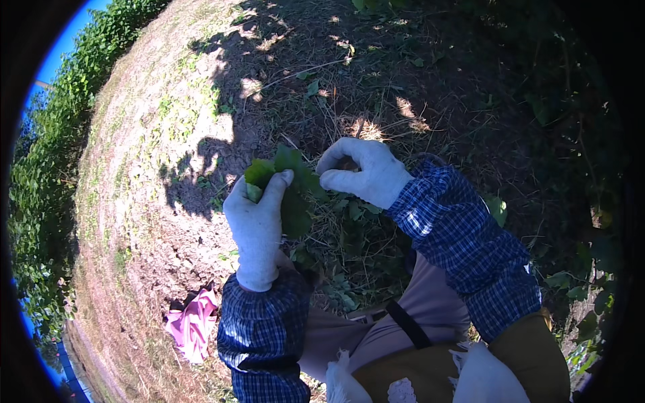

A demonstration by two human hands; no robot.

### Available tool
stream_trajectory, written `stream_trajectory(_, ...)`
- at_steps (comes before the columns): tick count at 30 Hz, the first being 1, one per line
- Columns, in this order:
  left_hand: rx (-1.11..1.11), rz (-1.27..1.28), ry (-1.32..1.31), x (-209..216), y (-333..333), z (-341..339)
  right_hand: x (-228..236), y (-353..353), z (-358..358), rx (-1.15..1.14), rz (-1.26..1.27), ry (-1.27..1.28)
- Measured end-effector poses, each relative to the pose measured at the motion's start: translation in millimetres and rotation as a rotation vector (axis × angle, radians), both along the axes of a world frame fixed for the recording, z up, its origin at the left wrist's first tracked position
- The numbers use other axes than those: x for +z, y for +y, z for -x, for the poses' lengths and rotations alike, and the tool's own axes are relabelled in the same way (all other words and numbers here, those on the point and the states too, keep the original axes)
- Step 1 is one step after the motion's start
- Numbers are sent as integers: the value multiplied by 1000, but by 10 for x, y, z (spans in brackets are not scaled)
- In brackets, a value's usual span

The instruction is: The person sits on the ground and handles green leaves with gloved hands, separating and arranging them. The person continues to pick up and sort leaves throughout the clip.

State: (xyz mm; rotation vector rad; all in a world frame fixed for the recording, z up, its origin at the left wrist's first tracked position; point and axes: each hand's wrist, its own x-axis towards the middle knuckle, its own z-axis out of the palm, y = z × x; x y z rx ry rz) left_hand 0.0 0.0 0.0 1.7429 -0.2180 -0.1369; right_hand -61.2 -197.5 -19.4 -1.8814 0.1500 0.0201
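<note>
Broad green leaves (295,209) are pinched between the thumb and fingers of my left hand (254,225), which wears a white glove. A lighter, curled leaf part (259,173) stands up beside the thumb. My right hand (371,174), also in a white glove, is just to the right, with thumb and forefinger closed together at the leaves' right edge. Whether those fingertips grip the leaf or something small is hidden. Both forearms are in blue checked sleeves.
Cut leaves and dry stems (356,235) lie on the shaded ground below my hands. A pink cloth (193,326) rests on the sunlit soil at lower left. Leafy vines (47,181) rise along the left, and darker foliage stands at the right. My bent legs (430,295) are below.
</note>
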Motion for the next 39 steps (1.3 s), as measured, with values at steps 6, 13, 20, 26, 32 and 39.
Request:
stream_trajectory(6,-16,29,12,21,-55,62,-89,133,-6,20,84,15)
stream_trajectory(13,-68,-76,-32,5,-2,29,-60,98,-42,97,-62,57)
stream_trajectory(20,6,-305,-444,-184,78,-134,28,21,10,166,-373,-15)
stream_trajectory(26,75,-96,-178,-73,72,-125,55,-124,41,27,-400,-76)
stream_trajectory(32,39,122,3,-53,49,-105,78,-90,55,-40,60,41)
stream_trajectory(39,-1,194,144,-22,4,-50,2,-11,18,7,-14,15)
